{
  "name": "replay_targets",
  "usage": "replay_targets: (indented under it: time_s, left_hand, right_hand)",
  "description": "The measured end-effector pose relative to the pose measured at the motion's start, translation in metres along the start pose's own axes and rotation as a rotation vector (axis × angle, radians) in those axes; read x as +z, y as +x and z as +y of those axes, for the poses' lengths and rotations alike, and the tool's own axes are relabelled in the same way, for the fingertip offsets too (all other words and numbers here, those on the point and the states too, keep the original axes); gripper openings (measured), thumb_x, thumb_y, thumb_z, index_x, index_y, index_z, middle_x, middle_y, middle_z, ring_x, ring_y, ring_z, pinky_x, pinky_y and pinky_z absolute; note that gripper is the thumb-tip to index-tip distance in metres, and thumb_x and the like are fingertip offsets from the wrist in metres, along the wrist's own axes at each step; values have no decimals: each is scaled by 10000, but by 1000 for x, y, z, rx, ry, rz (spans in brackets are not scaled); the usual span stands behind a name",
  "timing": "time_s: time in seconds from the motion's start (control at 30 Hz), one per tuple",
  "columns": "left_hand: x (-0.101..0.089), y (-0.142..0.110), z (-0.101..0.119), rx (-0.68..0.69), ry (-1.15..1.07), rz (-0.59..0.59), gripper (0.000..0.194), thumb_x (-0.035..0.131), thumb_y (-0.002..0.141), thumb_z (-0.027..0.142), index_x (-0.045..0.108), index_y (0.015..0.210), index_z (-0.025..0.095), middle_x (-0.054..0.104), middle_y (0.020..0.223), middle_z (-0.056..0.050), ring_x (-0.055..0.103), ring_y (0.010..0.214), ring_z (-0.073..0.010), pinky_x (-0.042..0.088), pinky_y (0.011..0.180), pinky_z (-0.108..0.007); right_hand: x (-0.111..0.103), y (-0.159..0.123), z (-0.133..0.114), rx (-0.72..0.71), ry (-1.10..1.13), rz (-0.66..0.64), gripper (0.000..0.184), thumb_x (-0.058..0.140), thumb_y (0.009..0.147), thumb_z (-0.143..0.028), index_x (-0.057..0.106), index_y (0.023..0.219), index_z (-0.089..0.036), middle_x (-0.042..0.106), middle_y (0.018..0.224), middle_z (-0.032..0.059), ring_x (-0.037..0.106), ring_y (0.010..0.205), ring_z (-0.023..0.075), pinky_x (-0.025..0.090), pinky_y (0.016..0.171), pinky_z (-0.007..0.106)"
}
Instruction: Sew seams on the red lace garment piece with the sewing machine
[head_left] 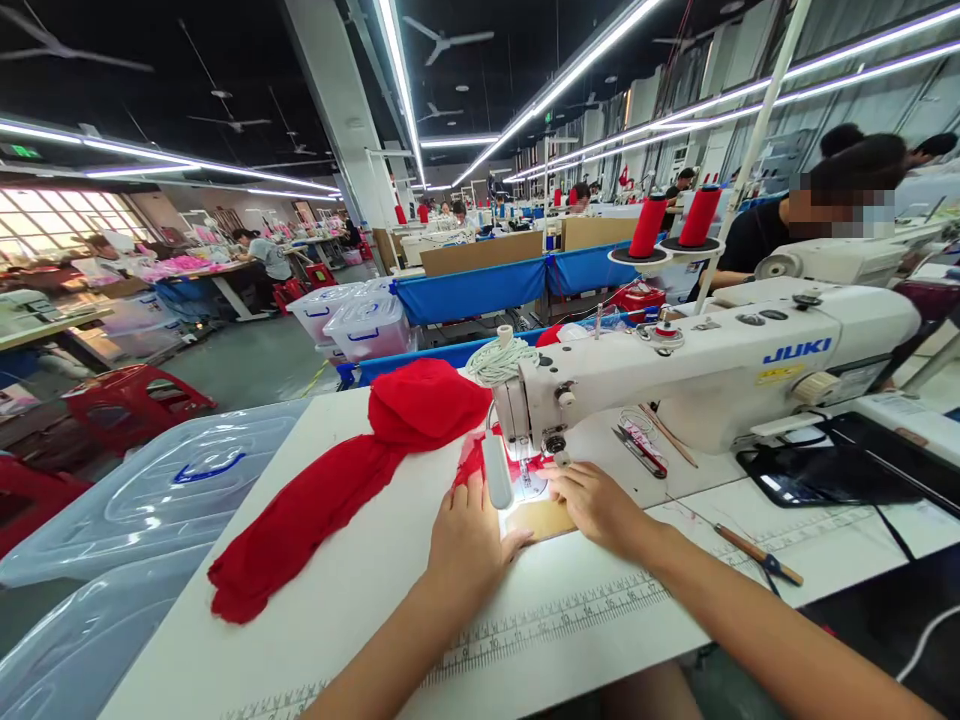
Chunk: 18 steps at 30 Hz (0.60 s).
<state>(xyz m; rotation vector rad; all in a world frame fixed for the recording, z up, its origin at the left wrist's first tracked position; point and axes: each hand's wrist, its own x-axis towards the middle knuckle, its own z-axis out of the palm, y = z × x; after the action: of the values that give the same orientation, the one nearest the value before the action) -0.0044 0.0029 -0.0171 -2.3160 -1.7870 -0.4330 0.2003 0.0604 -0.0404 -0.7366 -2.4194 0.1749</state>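
A white sewing machine (615, 370) stands on the table, its lit needle area over a piece of red fabric (471, 458). Left of the needle, my left hand (466, 530) lies flat with fingers stretched over this fabric and the thumb apart. My right hand (592, 503) is to the right of the needle, its fingers bent together at the fabric's edge beside the presser foot. A small white lamp (496, 470) hangs in front of the needle and hides part of the cloth. A long red cloth piece (322, 515) spreads across the table at left.
Thread snips (641, 452) and a wooden-handled awl (757, 555) lie right of my hands. A black phone-like device (787, 475) is by the machine base. Red thread cones (648, 228) stand behind. Clear plastic bins (187, 480) flank the table's left edge. A co-worker (840, 200) sits at right.
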Motion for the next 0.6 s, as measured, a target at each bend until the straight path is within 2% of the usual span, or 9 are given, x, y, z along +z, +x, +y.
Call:
replay_targets:
  time_s: [0.1, 0.2, 0.3, 0.33, 0.4, 0.47, 0.5, 0.57, 0.6]
  left_hand:
    - [-15, -19, 3, -17, 100, -164, 566, 503, 835, 547, 685, 978, 31, 658, 884, -240, 604, 798, -350, 485, 686, -467]
    - [-34, -52, 0, 35, 141, -204, 542, 492, 845, 532, 676, 1024, 55, 673, 934, -235, 613, 838, -357, 486, 701, -463]
    - [-55, -83, -14, 59, 73, -208, 424, 377, 910, 453, 683, 816, 174, 691, 860, -134, 627, 808, -288, 486, 717, -409]
    - [-61, -91, -21, -13, 48, -192, 430, 319, 930, 417, 659, 792, 192, 683, 832, -107, 627, 774, -258, 485, 692, -378]
    - [-69, -100, -38, -253, 48, -133, 433, 276, 933, 437, 619, 885, 177, 665, 899, -114, 630, 790, -250, 481, 647, -351]
    - [-71, -104, -53, -464, 87, -96, 505, 334, 880, 543, 576, 1014, 120, 632, 1008, -176, 624, 885, -306, 485, 660, -382]
    - [-70, -105, -59, -530, 83, -104, 542, 373, 842, 579, 570, 1015, 105, 620, 1016, -194, 618, 899, -332, 485, 656, -398]
    - [-66, -104, -63, -606, -68, -150, 485, 445, 784, 589, 583, 894, 138, 628, 918, -153, 622, 823, -324, 479, 625, -395]
    - [-64, -103, -60, -636, -233, -161, 424, 478, 768, 574, 576, 815, 164, 629, 839, -113, 623, 767, -297, 478, 612, -380]
  right_hand:
    - [-2, -1, 0, -12, 8, -3, 291, 371, 750, 21, 569, 855, -165, 654, 1142, 138, 580, 1119, 230, 499, 881, 424]
    - [-2, -4, 1, -18, 20, 8, 297, 377, 748, 21, 574, 863, -170, 651, 1147, 132, 583, 1109, 231, 501, 882, 430]
    - [-2, -6, 1, -29, 47, 14, 305, 384, 743, 17, 568, 877, -186, 652, 1142, 109, 598, 1061, 224, 509, 860, 413]
    - [-3, -7, 0, -34, 59, 15, 302, 386, 746, 12, 566, 881, -189, 652, 1137, 104, 603, 1042, 221, 511, 847, 401]
    - [-7, -6, -2, -34, 89, 14, 288, 388, 762, -3, 562, 895, -190, 651, 1126, 103, 605, 1024, 217, 511, 818, 376]
    - [-14, -3, -8, -6, 134, -30, 282, 385, 778, -20, 562, 922, -187, 655, 1089, 98, 609, 991, 207, 504, 782, 347]
    - [-19, -1, -12, 23, 158, -80, 280, 385, 785, -29, 564, 932, -186, 661, 1043, 89, 615, 943, 197, 499, 752, 331]
    - [-27, 4, -25, 110, 213, -221, 262, 394, 795, -51, 574, 929, -186, 660, 911, 55, 610, 797, 171, 479, 674, 296]
    - [-31, 6, -33, 163, 250, -295, 237, 407, 803, -69, 581, 915, -185, 651, 857, 43, 596, 740, 161, 463, 638, 283]
